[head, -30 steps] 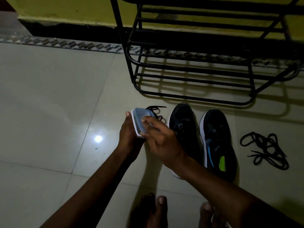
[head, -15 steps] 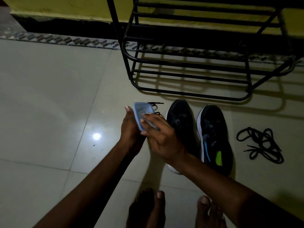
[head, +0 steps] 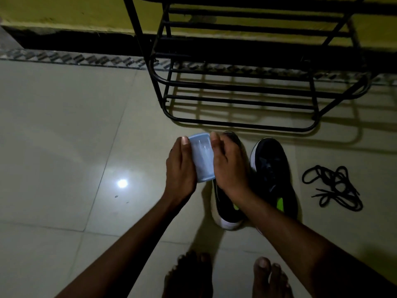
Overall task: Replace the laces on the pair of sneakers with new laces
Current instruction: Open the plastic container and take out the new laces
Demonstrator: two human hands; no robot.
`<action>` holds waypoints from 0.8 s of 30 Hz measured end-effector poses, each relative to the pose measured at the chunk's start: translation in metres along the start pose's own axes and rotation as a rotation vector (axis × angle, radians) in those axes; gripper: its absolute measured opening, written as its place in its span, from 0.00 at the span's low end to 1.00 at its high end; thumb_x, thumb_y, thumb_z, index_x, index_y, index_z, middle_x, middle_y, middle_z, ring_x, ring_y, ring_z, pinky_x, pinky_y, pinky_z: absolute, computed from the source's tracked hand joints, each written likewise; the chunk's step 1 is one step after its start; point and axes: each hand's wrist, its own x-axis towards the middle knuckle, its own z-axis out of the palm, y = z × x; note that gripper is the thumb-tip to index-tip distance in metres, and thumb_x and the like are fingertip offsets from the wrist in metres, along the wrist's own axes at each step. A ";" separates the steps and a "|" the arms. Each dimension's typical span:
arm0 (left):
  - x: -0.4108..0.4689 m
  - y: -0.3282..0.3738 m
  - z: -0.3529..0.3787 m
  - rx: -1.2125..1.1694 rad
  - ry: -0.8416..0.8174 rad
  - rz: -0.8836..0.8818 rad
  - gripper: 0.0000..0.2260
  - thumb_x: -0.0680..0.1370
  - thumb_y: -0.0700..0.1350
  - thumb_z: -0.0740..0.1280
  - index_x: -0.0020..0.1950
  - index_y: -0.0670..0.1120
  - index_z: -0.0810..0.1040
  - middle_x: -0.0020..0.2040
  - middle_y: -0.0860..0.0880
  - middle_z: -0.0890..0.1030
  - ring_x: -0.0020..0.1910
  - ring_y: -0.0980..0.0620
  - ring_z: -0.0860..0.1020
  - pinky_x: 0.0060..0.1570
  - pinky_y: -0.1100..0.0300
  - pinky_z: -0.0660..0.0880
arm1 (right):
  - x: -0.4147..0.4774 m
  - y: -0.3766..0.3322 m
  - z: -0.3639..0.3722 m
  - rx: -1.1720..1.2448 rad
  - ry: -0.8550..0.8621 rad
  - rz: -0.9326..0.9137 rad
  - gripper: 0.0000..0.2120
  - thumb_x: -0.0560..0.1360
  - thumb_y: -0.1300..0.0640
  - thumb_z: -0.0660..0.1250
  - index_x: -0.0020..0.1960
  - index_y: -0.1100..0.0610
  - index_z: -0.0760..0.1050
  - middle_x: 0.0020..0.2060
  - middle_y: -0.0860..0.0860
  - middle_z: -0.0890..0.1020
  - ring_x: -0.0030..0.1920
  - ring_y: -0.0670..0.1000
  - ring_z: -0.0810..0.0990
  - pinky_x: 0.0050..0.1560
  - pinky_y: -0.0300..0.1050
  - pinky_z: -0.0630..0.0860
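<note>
Black sneakers (head: 272,168), white-soled with green flashes inside, sit side by side on the floor (head: 64,125) just in front of the shoe rack (head: 236,124). Loose black laces (head: 335,186) lie before the rack's right end. Before its left end, left hand (head: 180,168) and right hand (head: 229,166) grip a pale blue box (head: 202,158), fingers (head: 184,141) clamped on its sides.

Pale tiled floor (head: 53,136), light glare; black metal rack (head: 247,100) against yellow wall (head: 64,11).

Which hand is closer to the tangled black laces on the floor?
Right. The right hand holds the small pale blue plastic box above a black sneaker, left of the tangled black laces; the left hand holds the box's other side, farther off.
</note>
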 end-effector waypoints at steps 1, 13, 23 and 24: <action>0.000 0.003 0.003 0.043 0.010 0.046 0.21 0.88 0.51 0.51 0.45 0.37 0.69 0.37 0.41 0.74 0.35 0.53 0.73 0.36 0.55 0.69 | 0.001 -0.001 -0.004 -0.006 -0.029 0.040 0.29 0.77 0.34 0.49 0.45 0.57 0.76 0.39 0.52 0.80 0.37 0.44 0.77 0.35 0.32 0.70; 0.008 0.028 0.042 0.210 -0.134 0.223 0.14 0.87 0.45 0.54 0.43 0.42 0.67 0.34 0.53 0.70 0.32 0.58 0.70 0.33 0.65 0.65 | 0.019 0.023 -0.037 0.120 0.000 0.272 0.23 0.82 0.36 0.52 0.36 0.50 0.69 0.37 0.54 0.79 0.39 0.54 0.79 0.36 0.41 0.69; 0.038 0.066 0.075 -0.015 -0.451 0.091 0.16 0.83 0.50 0.66 0.68 0.49 0.69 0.61 0.52 0.79 0.54 0.56 0.82 0.49 0.53 0.82 | 0.040 0.025 -0.103 0.292 0.248 0.036 0.04 0.76 0.53 0.71 0.50 0.50 0.78 0.40 0.50 0.85 0.39 0.50 0.85 0.33 0.49 0.81; 0.042 0.072 0.079 -0.030 -0.502 0.115 0.21 0.81 0.48 0.69 0.72 0.52 0.67 0.66 0.53 0.77 0.57 0.55 0.82 0.50 0.53 0.83 | 0.046 0.024 -0.113 0.280 0.283 0.023 0.05 0.77 0.54 0.71 0.51 0.49 0.77 0.41 0.50 0.86 0.38 0.50 0.86 0.32 0.49 0.81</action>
